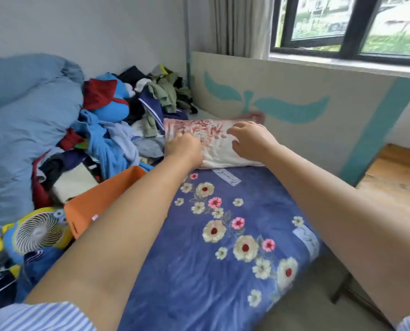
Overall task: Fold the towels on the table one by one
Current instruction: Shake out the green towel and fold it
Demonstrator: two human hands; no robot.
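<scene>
Folded pink-and-white towel (219, 142) at the far end of a blue floral cloth (223, 247) covering the table. Left hand (183, 149) curled, pinching its near-left edge; right hand (251, 139) on top, fingers bent and spread. Clothes pile (118, 125) left; window (349, 25) above.

Home bedroom: duvet (24, 111), strewn clothes (118, 130)
</scene>
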